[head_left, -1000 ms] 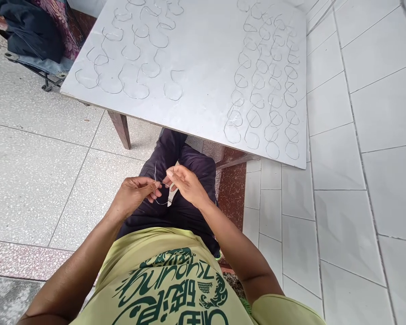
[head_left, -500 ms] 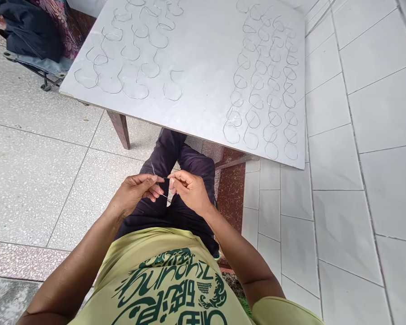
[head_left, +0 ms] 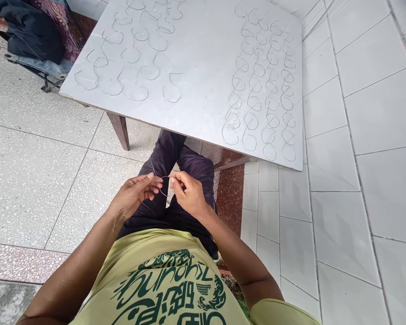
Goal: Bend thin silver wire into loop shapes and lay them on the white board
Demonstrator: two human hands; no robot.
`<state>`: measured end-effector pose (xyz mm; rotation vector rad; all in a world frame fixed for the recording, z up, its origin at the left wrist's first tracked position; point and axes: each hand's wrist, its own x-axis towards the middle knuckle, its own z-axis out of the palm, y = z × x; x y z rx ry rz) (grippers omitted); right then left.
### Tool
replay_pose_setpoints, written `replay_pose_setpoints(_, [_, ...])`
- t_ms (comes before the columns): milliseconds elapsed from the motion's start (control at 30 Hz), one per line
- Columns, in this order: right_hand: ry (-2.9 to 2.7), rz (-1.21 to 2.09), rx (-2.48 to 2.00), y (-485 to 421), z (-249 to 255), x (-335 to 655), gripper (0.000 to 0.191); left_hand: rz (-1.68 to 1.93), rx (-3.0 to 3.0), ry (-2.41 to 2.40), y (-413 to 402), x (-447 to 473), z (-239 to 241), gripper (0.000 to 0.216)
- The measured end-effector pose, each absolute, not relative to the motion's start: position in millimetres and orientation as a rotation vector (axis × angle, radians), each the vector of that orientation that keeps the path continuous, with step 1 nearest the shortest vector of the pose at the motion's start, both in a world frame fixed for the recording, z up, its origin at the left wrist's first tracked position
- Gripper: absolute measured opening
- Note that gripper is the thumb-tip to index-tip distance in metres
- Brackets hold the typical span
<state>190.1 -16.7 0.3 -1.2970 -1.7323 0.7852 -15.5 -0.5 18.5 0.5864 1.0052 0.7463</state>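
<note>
Between my hands, above my lap, is a thin silvery wire (head_left: 163, 192) bent into a curve, with one straighter end rising to the upper left. My left hand (head_left: 137, 192) pinches it between thumb and fingers. From the other side my right hand (head_left: 188, 192) grips the wire's curved part with thumb and index finger. On the white tabletop (head_left: 203, 113) ahead lie several bent wire pieces: open S-like and 5-like curves (head_left: 172, 88) on the left, and rows of rounder looped ones (head_left: 251, 120) on the right.
The table's front edge passes over my knees, with a wooden leg (head_left: 119, 130) at the left. A white tiled wall (head_left: 334, 162) runs close along the right. A folding chair (head_left: 43, 70) with dark cloth on it stands at the far left on the speckled tile floor.
Both hands stay over my lap, still on the wire. The wire's arc between the fingertips has shifted slightly, and the left fingers have curled in a little. The view has moved slightly.
</note>
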Motion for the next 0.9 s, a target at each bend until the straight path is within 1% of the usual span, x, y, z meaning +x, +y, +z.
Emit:
replay_pose_setpoints(167, [-1.708,0.882,-1.248,-16.5,0.2,190.7,0.021,0.802,0.628,1.041,-1.8,-11.8,17.7,0.032])
replay_pose_setpoints(300, [-1.744,0.878,-1.219,-17.1,1.3,190.2,0.023,0.821,0.601,1.048,0.1,-10.2,19.4,0.034])
replay_pose_setpoints(433, [-1.744,0.858,-1.283,-18.6,6.6,188.9,0.024,0.819,0.560,1.025,1.5,-11.2,22.9,0.033])
replay_pose_setpoints(633, [-1.769,0.909,-1.326,-17.4,15.6,186.4,0.021,0.790,0.571,1.003,1.6,-10.0,26.6,0.034])
replay_pose_setpoints(700, [-1.724,0.949,-1.336,-16.6,17.0,186.5,0.019,0.822,0.622,1.036,1.3,-9.1,26.8,0.037])
replay_pose_setpoints(800, [-1.661,0.974,-1.368,-14.6,22.1,189.6,0.018,0.859,0.711,1.113,-0.1,-10.0,25.3,0.050])
replay_pose_setpoints(900, [-1.702,0.871,-1.380,-6.6,37.7,198.8,0.014,0.840,0.901,1.237,-4.4,-14.9,18.4,0.056])
